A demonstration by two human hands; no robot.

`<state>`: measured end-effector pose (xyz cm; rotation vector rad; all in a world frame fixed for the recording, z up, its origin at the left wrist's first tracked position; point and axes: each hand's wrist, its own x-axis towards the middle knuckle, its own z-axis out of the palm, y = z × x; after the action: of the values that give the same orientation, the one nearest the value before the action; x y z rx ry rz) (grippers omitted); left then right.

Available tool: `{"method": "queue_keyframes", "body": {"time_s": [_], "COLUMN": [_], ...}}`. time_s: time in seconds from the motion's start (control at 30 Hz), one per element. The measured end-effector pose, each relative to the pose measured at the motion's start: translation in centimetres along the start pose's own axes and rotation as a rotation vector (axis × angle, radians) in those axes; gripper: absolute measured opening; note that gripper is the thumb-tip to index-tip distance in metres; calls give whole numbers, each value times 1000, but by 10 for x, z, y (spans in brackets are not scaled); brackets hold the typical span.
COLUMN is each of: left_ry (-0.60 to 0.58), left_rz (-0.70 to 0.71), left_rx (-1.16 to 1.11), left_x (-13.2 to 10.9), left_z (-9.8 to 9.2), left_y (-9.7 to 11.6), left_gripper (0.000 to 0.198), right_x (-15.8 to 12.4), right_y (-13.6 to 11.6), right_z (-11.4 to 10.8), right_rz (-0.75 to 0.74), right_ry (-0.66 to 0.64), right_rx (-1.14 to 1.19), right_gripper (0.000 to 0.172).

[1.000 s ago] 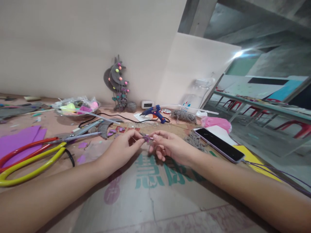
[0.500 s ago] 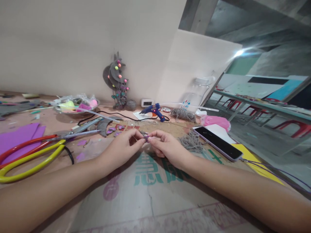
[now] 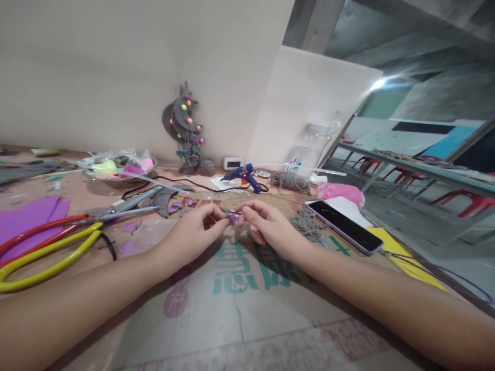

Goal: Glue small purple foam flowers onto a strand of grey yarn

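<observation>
My left hand [image 3: 195, 233] and my right hand [image 3: 266, 226] meet over a sheet of printed cardboard [image 3: 240, 304] on the table. Both pinch a small purple felt piece [image 3: 233, 219] between thumb and fingertips. The fingers of each hand are curled and closed on it. A thin dark bit sticks out just above the piece; I cannot make out what it is. Several small purple and grey felt cutouts [image 3: 181, 206] lie just beyond my left hand.
Large scissors with red and yellow handles [image 3: 58, 242] lie at left beside purple felt sheets [image 3: 27, 216]. A blue glue gun [image 3: 245, 178], grey yarn [image 3: 307, 221], a phone [image 3: 342, 219], a pink bag [image 3: 340, 193] and a bowl of supplies [image 3: 116, 167] surround the hands. A grey felt ornament [image 3: 185, 129] leans on the wall.
Both hands stayed pinched on the purple piece and shifted slightly away from me; the right fingers regripped it.
</observation>
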<state>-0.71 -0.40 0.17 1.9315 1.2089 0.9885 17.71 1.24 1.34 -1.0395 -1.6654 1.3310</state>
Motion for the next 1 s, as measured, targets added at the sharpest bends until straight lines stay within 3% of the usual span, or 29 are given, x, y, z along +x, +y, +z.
{"method": "queue_keyframes", "body": {"time_s": [0.23,0.37,0.47,0.6,0.73,0.83,0.93,1.0], "left_ry": [-22,32,96,70,1,-25,-36,-41], "left_rz": [12,-56,-152,-184,-137,-116,-110,-109], "left_rx": [-7,-48,-125,-138,-98,-75,-76,-78], "left_x": [-2,0,4,7,5,2,2,2], "left_z": [0,-2,-3,-1,0,0,1,1], "left_y": [4,1,-4,-5,-1,1,1,0], "left_gripper": [12,16,18,18,18,17,15,14], "right_x": [-3,-1,8,19,21,19,18,20], "right_y": [2,-13,-25,-21,0,9,12,13], "right_z": [2,-8,-29,-47,-43,-37,-34,-35], "right_rz": [2,-158,-265,-275,-463,-540,-545,-513], "right_ry": [19,105,145,77,-102,-210,-187,-100], "right_rx": [-161,-257,-512,-802,-1048,-1172,-1245,-1228], "right_gripper": [22,19,16,16,29,28,24,22]}}
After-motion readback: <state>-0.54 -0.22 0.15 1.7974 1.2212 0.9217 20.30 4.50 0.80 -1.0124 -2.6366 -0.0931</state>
